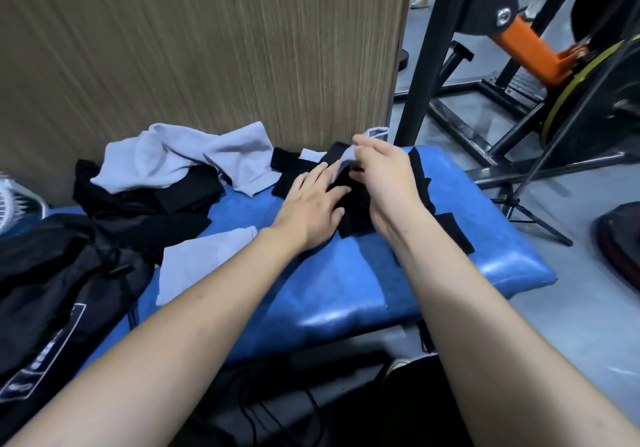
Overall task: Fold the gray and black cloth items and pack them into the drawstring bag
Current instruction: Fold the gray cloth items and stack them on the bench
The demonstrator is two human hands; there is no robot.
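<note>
The black drawstring bag [52, 294] lies on the blue bench's [346, 294] near left end. Mid-bench, the left hand [311, 207] presses spread fingers on a black cloth [353, 211]; the right hand [384, 176] pinches a gray cloth [341, 166] just above it. More cloths [166, 176] are heaped at the far left edge.

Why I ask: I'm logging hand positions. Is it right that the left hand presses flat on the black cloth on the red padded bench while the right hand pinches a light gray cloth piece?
Not quite: the padded bench is blue, not red, as the head view shows. The left hand does press flat on the black cloth, while the right hand pinches the light gray cloth piece.
</note>
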